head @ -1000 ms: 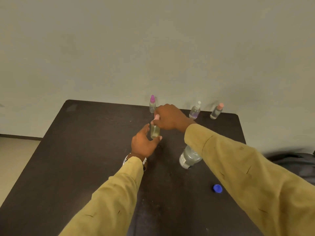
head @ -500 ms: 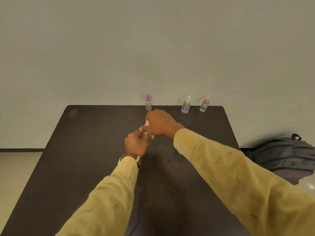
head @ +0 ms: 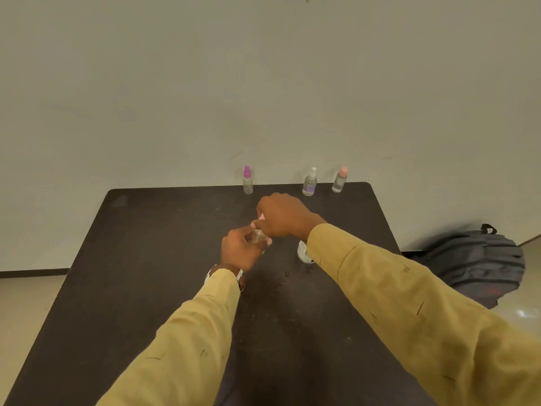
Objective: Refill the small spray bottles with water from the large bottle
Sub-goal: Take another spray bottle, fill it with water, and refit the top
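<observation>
Small clear pink-capped spray bottle [head: 259, 236]: now gripped in left hand [head: 240, 250]; right hand [head: 281, 215] closed on its cap, apparently unscrewing before refilling above dark tabletop [head: 164, 259].

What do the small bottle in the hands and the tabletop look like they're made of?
Small bottle: seemingly clear plastic, since the left hand shows through its wall; glass can't be ruled out. Its pink cap, under the right hand, looks like opaque plastic. Table: dark matte surface, faintly scuffed, probably laminate.

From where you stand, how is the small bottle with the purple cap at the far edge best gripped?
Probably around the clear body of the purple-capped bottle, below the cap, coming from the near side. It stands upright with free space on both sides, and the wall is close behind it.
</observation>
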